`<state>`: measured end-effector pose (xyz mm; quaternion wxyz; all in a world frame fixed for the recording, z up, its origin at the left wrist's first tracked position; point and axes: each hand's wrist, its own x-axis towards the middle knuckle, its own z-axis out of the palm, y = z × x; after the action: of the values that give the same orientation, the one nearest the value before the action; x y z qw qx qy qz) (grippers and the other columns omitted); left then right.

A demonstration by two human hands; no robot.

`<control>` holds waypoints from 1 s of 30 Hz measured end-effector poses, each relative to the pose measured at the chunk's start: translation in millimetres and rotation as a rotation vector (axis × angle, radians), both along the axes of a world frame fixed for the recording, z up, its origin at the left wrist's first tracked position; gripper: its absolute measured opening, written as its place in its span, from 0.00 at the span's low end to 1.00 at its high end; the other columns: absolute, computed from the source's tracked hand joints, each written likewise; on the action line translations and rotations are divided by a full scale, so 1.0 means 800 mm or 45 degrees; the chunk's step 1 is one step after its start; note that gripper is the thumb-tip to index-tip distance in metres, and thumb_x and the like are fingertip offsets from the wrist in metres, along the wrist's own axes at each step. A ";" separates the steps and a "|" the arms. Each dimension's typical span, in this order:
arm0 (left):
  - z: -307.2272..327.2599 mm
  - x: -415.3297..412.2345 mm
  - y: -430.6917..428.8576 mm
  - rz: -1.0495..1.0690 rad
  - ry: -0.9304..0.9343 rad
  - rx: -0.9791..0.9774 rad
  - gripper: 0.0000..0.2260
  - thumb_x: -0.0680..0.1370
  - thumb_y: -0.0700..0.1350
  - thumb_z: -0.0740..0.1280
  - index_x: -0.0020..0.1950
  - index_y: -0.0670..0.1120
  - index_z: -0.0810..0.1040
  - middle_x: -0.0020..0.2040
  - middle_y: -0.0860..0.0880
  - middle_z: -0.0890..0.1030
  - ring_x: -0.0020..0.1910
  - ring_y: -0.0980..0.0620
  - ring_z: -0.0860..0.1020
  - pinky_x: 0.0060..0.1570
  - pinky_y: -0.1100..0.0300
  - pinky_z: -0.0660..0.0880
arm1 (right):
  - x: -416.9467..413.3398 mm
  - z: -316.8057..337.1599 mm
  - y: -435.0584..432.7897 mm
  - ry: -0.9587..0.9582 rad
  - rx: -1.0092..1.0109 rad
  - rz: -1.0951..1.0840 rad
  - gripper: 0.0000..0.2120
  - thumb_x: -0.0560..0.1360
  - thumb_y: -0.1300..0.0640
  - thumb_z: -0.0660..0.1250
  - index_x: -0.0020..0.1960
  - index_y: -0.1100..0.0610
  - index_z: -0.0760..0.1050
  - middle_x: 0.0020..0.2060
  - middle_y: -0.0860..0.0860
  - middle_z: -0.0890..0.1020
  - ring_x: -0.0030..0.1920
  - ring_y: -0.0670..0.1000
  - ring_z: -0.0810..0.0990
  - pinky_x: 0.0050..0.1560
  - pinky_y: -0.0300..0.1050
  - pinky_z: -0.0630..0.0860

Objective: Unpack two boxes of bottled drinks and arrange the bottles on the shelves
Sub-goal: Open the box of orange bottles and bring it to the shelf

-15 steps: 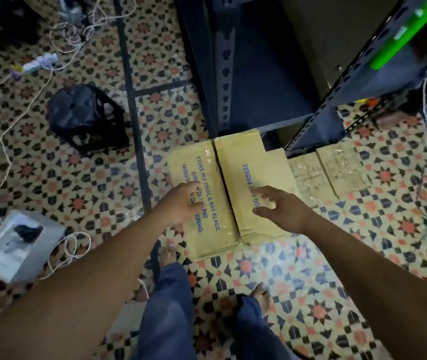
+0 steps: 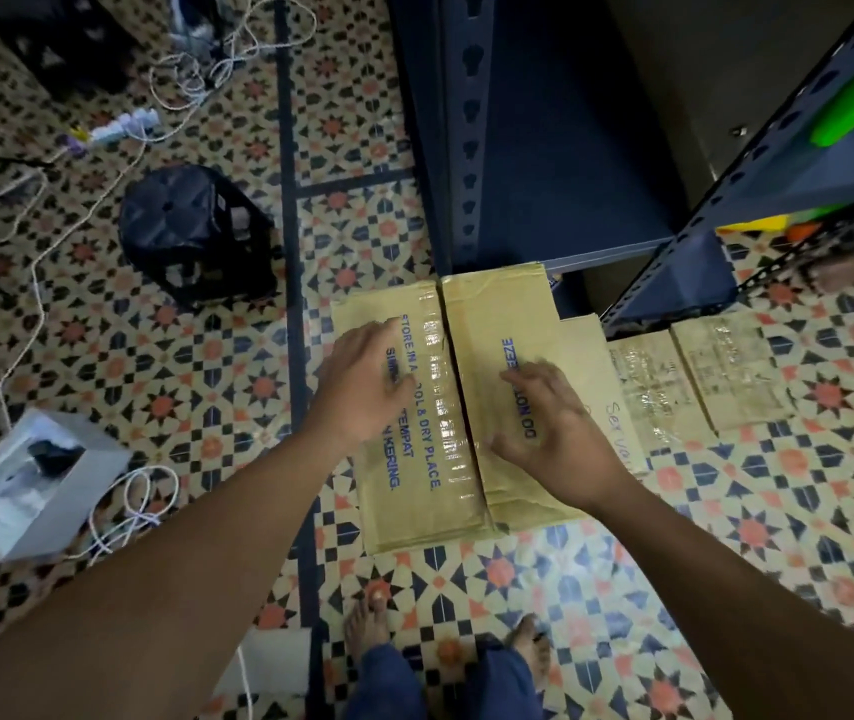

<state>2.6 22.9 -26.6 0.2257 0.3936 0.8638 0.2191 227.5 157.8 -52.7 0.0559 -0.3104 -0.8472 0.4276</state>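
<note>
The left hand (image 2: 362, 387) is laid flat, fingers straight, on the left flap of the taped cardboard box (image 2: 492, 314), and the right hand (image 2: 549, 423) is spread open on the right flap, so that the taped centre seam is left between them. The box is set closed on the patterned tile floor (image 2: 518, 579), its far end at the foot of the dark blue metal shelving unit (image 2: 560, 148). A second taped box (image 2: 700, 387) is seen just beside it on the right.
</note>
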 end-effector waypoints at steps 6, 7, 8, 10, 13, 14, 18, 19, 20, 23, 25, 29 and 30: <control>-0.022 -0.036 0.070 -0.106 0.121 0.060 0.32 0.80 0.52 0.67 0.82 0.50 0.58 0.78 0.48 0.65 0.78 0.49 0.59 0.75 0.51 0.52 | -0.020 -0.016 0.003 -0.076 0.095 -0.063 0.45 0.67 0.30 0.71 0.79 0.44 0.62 0.82 0.49 0.55 0.82 0.47 0.43 0.81 0.60 0.44; -0.025 -0.041 0.076 -0.108 0.119 0.050 0.32 0.80 0.52 0.67 0.82 0.50 0.58 0.78 0.48 0.64 0.78 0.49 0.59 0.77 0.48 0.50 | -0.025 -0.018 0.002 -0.091 0.108 -0.074 0.46 0.68 0.32 0.73 0.80 0.45 0.61 0.83 0.50 0.54 0.82 0.48 0.41 0.81 0.60 0.42; -0.027 -0.045 0.081 -0.109 0.113 0.037 0.32 0.80 0.53 0.66 0.82 0.51 0.58 0.79 0.47 0.64 0.78 0.48 0.60 0.78 0.42 0.49 | -0.029 -0.020 0.001 -0.103 0.137 -0.088 0.47 0.68 0.32 0.74 0.80 0.46 0.61 0.83 0.51 0.53 0.82 0.49 0.40 0.81 0.60 0.40; -0.032 -0.051 0.084 -0.122 0.086 0.021 0.32 0.81 0.53 0.66 0.82 0.52 0.58 0.79 0.47 0.65 0.78 0.48 0.60 0.78 0.38 0.48 | -0.037 -0.021 -0.003 -0.165 0.215 -0.103 0.52 0.64 0.26 0.70 0.81 0.46 0.57 0.83 0.53 0.49 0.82 0.51 0.38 0.80 0.58 0.37; -0.037 -0.056 0.081 -0.138 0.047 0.074 0.31 0.80 0.51 0.66 0.81 0.52 0.59 0.78 0.48 0.65 0.77 0.49 0.59 0.78 0.39 0.50 | -0.044 -0.023 -0.008 -0.299 0.311 -0.065 0.56 0.64 0.24 0.68 0.83 0.45 0.49 0.83 0.53 0.44 0.82 0.53 0.34 0.79 0.58 0.34; -0.039 -0.057 0.079 -0.146 0.043 0.100 0.30 0.80 0.50 0.66 0.81 0.52 0.60 0.78 0.49 0.66 0.77 0.50 0.60 0.77 0.39 0.52 | -0.044 -0.024 -0.008 -0.314 0.315 -0.066 0.56 0.65 0.27 0.71 0.83 0.45 0.47 0.83 0.53 0.44 0.82 0.53 0.34 0.79 0.58 0.34; -0.048 -0.061 0.075 -0.186 0.102 0.183 0.30 0.79 0.48 0.68 0.80 0.49 0.64 0.73 0.47 0.70 0.73 0.48 0.62 0.76 0.41 0.56 | -0.041 -0.022 -0.004 -0.267 0.260 -0.097 0.55 0.68 0.37 0.76 0.83 0.46 0.46 0.83 0.51 0.46 0.82 0.52 0.35 0.80 0.58 0.35; -0.049 -0.060 0.075 -0.191 0.121 0.186 0.30 0.79 0.48 0.68 0.80 0.49 0.64 0.72 0.47 0.70 0.73 0.47 0.62 0.76 0.43 0.55 | -0.040 -0.023 -0.004 -0.258 0.253 -0.093 0.55 0.68 0.39 0.76 0.83 0.46 0.46 0.83 0.50 0.47 0.82 0.51 0.36 0.81 0.59 0.36; -0.049 -0.060 0.075 -0.193 0.132 0.191 0.30 0.79 0.48 0.69 0.80 0.48 0.64 0.72 0.46 0.69 0.74 0.46 0.62 0.76 0.46 0.55 | -0.039 -0.024 -0.003 -0.262 0.261 -0.085 0.55 0.68 0.38 0.76 0.83 0.46 0.46 0.83 0.50 0.46 0.82 0.51 0.35 0.81 0.60 0.37; -0.050 -0.061 0.074 -0.213 0.147 0.192 0.31 0.79 0.48 0.69 0.81 0.47 0.62 0.74 0.46 0.68 0.76 0.46 0.60 0.75 0.53 0.51 | -0.040 -0.023 0.000 -0.351 0.335 -0.020 0.59 0.66 0.27 0.72 0.83 0.46 0.40 0.83 0.51 0.41 0.81 0.52 0.32 0.80 0.55 0.33; -0.049 -0.060 0.073 -0.230 0.152 0.166 0.32 0.79 0.49 0.69 0.81 0.47 0.61 0.75 0.46 0.66 0.76 0.47 0.58 0.76 0.52 0.51 | -0.039 -0.022 0.001 -0.422 0.352 0.015 0.62 0.65 0.24 0.70 0.83 0.44 0.35 0.83 0.52 0.37 0.81 0.52 0.30 0.78 0.53 0.31; -0.051 -0.063 0.077 -0.253 0.181 0.079 0.31 0.79 0.50 0.67 0.80 0.47 0.62 0.72 0.47 0.66 0.74 0.47 0.57 0.75 0.50 0.54 | -0.037 -0.020 -0.007 -0.466 0.348 0.028 0.61 0.62 0.20 0.60 0.81 0.43 0.31 0.82 0.52 0.36 0.80 0.55 0.29 0.78 0.58 0.32; -0.051 -0.064 0.081 -0.261 0.196 0.064 0.30 0.79 0.51 0.67 0.79 0.48 0.64 0.71 0.47 0.67 0.73 0.46 0.58 0.75 0.49 0.55 | -0.039 -0.018 -0.009 -0.460 0.328 0.022 0.61 0.61 0.22 0.58 0.81 0.43 0.30 0.82 0.52 0.36 0.80 0.56 0.29 0.78 0.59 0.32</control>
<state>-48.9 87.8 -67.4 0.1700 0.5009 0.8281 0.1855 196.2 150.6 -67.4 -0.0614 -0.3651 -0.8936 0.2539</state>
